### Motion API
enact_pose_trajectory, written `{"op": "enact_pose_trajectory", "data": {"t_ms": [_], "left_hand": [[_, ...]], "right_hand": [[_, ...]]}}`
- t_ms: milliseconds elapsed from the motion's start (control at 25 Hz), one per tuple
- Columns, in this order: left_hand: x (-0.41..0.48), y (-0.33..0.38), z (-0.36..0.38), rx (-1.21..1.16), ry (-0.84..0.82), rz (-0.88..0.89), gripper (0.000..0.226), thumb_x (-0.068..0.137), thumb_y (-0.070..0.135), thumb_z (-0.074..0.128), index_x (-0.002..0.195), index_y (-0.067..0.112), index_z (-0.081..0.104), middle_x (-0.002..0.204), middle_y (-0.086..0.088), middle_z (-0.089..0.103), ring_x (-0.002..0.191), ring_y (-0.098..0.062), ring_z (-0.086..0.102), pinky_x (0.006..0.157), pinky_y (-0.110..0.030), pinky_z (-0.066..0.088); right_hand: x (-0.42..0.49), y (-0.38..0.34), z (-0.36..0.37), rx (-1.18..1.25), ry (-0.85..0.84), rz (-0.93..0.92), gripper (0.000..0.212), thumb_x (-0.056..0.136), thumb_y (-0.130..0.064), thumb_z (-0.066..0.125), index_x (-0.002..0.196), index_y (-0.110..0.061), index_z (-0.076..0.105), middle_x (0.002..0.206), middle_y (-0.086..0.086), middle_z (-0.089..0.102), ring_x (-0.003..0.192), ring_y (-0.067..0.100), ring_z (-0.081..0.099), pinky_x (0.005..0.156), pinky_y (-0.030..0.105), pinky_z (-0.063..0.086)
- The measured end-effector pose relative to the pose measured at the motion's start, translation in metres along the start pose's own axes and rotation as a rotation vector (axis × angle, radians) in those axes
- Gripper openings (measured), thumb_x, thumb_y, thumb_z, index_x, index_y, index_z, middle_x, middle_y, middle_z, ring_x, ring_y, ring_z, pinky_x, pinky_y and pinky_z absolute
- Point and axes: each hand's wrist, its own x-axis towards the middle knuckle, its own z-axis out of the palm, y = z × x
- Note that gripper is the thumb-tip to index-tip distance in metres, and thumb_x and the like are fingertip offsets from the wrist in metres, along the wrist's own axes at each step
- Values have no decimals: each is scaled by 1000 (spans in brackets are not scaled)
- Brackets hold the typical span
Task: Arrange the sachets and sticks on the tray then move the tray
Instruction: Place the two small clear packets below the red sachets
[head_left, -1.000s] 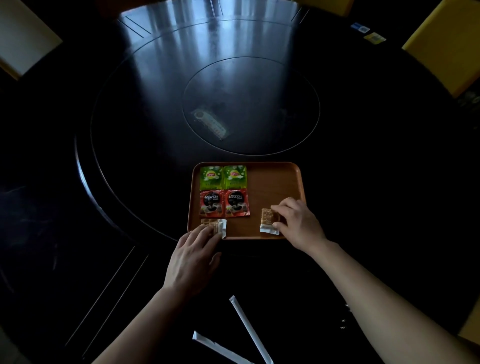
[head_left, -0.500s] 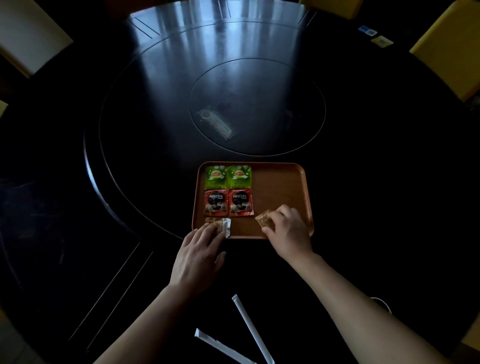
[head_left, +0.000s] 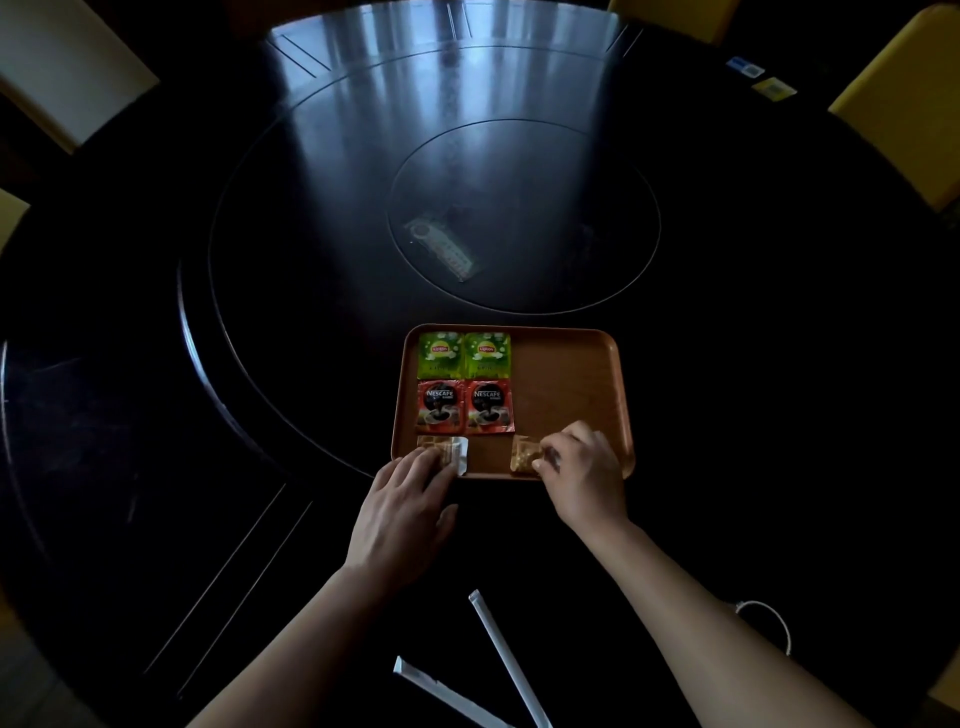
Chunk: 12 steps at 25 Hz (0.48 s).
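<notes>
A brown wooden tray (head_left: 571, 384) lies on the dark round table. Its left half holds two green Lipton sachets (head_left: 464, 355) above two red Nescafe sachets (head_left: 465, 407). At the near left edge of the tray my left hand (head_left: 402, 512) presses its fingertips on a brown sugar sachet (head_left: 441, 448) with a white end. My right hand (head_left: 584, 475) pinches a second brown sachet (head_left: 523, 454) at the tray's near edge, right of the middle. Two white sticks (head_left: 506, 657) lie on the table close to me, between my forearms.
A glass turntable (head_left: 524, 218) fills the table's centre with a pale reflection in it. Yellow chairs (head_left: 904, 98) stand at the far right, a pale one at the far left. Small cards (head_left: 774, 88) lie at the far right edge. A thin white cord (head_left: 769, 621) loops beside my right forearm.
My right hand slid its brown sachet leftward along the tray's near edge. My left hand stayed on the left brown sachet. The camera shifted slightly.
</notes>
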Motion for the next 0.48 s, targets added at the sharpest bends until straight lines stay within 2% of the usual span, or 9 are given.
{"op": "enact_pose_trajectory", "data": {"t_ms": [160,280,360,480], "left_hand": [[0,-1,4,1,0,-5,53,86,46,44,131,21,57,136,-8,56,128,-28,49,104,-44,42],[0,-3,3,4,7,1,53,86,46,43,130,22,58,135,-8,57,128,-27,51,103,-44,44],[1,-5,4,-3,-2,10,52,87,46,43,132,23,56,136,-6,56,129,-26,49,104,-44,44],[1,-6,5,-16,-7,3,50,88,46,45,132,25,55,137,-5,55,129,-25,49,104,-44,43]], "right_hand": [[3,-16,5,86,-72,-18,23,77,-25,79,97,-17,73,94,2,59,91,25,54,81,37,48],[6,-14,3,152,-27,31,22,80,-24,77,99,-15,73,94,4,62,91,26,56,79,36,47],[3,-7,2,95,16,67,20,80,-28,77,95,-16,72,91,4,64,90,27,58,77,36,47],[0,-12,5,40,-36,93,20,78,-41,76,86,-24,68,88,-1,65,88,24,58,76,39,47]]}}
